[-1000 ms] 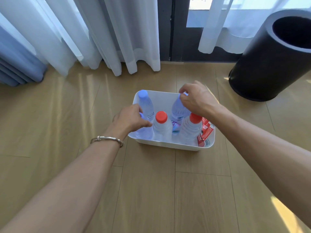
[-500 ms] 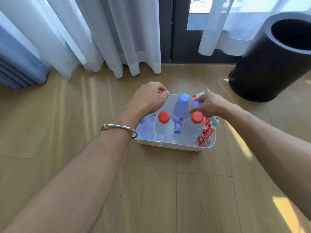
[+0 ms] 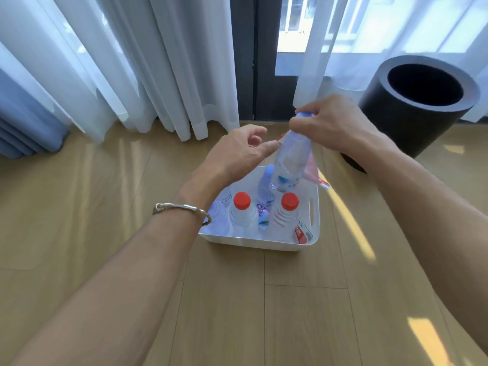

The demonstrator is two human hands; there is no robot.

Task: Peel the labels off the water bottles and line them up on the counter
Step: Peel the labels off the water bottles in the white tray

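- Gripping the blue cap end of the held bottle [image 3: 293,157], the right hand [image 3: 335,125] curls its fingers round the top in the head view. The bottle hangs in the air above the far side of the white tub [image 3: 264,243], tilted with its base toward the camera.
- A loose reddish label strip [image 3: 311,167] trails from the right side of the held bottle, blurred.
- The left hand [image 3: 235,151] is beside the bottle with its fingers loosely spread, holding nothing. Its thumb tip reaches the bottle's shoulder; whether it touches cannot be told. A silver bracelet [image 3: 182,208] sits on that wrist.
- The tub stands on the wooden floor [image 3: 105,207]. Upright along its near side are two red-capped bottles [image 3: 243,212], both without labels.
- Behind them, a blue-capped bottle [image 3: 265,186] stands with a coloured label still low on its body.
- At the tub's left, a clear bottle [image 3: 220,220] is partly hidden by the left wrist.
- Red label scraps [image 3: 302,233] lie in the tub's near right corner.
- A black cylindrical bin [image 3: 412,122] stands on the floor to the right, well apart from the tub, and white curtains [image 3: 158,62] hang behind.
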